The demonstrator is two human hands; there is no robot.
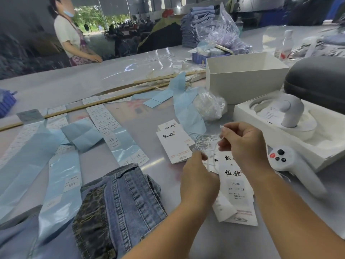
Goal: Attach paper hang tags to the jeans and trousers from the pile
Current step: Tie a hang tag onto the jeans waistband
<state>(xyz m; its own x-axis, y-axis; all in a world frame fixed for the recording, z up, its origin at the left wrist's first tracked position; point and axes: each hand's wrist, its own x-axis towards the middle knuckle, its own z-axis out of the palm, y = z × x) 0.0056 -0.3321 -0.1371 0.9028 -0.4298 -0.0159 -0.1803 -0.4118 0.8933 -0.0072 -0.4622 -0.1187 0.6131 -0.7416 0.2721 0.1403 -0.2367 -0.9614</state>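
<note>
Two hands, left hand and right hand, pinch one string.

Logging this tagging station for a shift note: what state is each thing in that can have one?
left hand: pinching white string
right hand: pinching white string
white string: loose tangle, not yet through a tag
hang tags: loose on table, unattached
jeans: folded, no tag visible
white box: open
grey case: closed
</note>
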